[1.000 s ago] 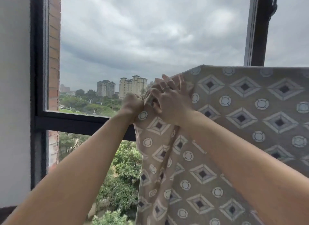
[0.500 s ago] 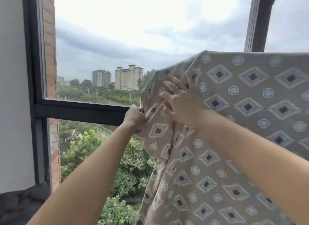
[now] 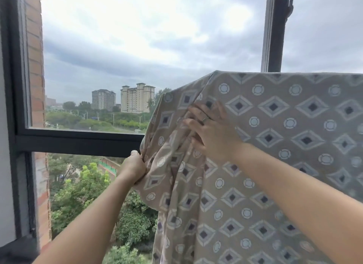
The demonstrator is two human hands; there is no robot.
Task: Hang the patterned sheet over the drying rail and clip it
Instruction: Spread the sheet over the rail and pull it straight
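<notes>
Now | left grip [image 3: 135,169] holds sheet [image 3: 294,130] edge | right grip [image 3: 212,132] flat on it

The patterned sheet [image 3: 275,165] hangs as an unbroken curtain across the right half of the view, blocking passage from its top fold downward. Left of its bunched edge, the space is crossed by the horizontal frame bar [image 3: 78,143] and bounded by the brick wall [image 3: 35,77]. Above the fold, only the vertical frame post [image 3: 273,31] interrupts open sky.
</notes>
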